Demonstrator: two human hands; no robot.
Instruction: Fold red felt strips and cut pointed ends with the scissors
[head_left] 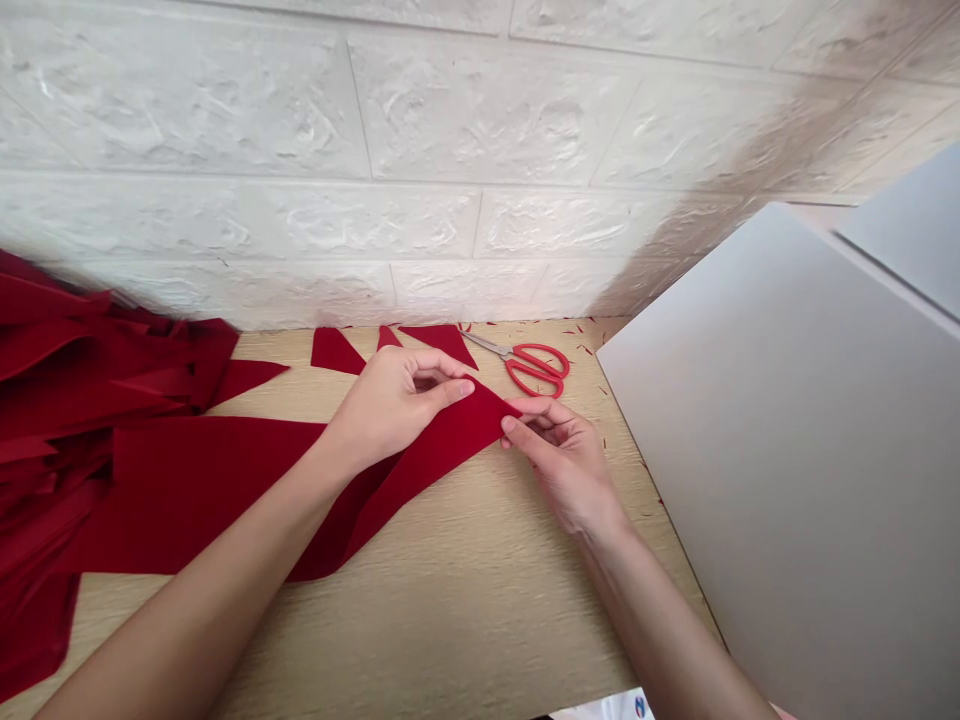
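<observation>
A long strip of dark red felt lies across the wooden table and narrows to a point near the middle. My left hand is closed on the strip just behind its tip, thumb on top. My right hand pinches the tip itself between thumb and fingers. Red-handled scissors lie shut on the table just beyond my right hand, untouched.
Small red felt triangles lie near the white brick wall. A heap of red felt pieces fills the left side. A large grey board leans over the table's right edge. Red lint specks dot the wood.
</observation>
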